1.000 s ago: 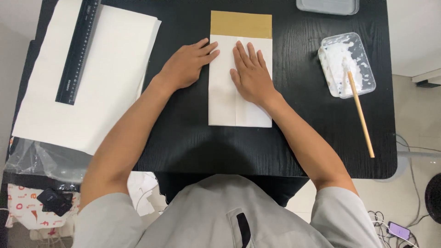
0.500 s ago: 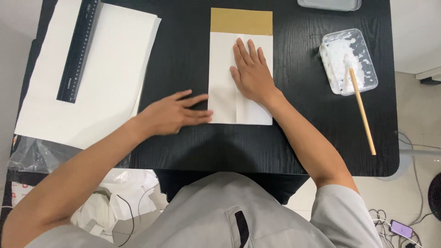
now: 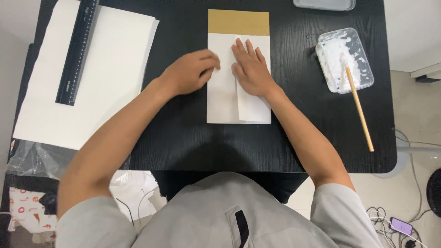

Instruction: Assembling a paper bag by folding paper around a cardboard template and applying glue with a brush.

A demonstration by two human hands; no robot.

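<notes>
On the black table, 2 flat, open hands, left and right, press folded white paper.

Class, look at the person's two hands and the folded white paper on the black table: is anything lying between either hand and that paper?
Nothing visible does. The right hand lies flat on the folded white paper, and the left hand touches its left part. The brush and tray sit apart, to the right.

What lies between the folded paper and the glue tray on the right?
Only bare black table, in the head view. The folded paper and the glue tray sit apart; the brush lies on the tray's far side.
</notes>
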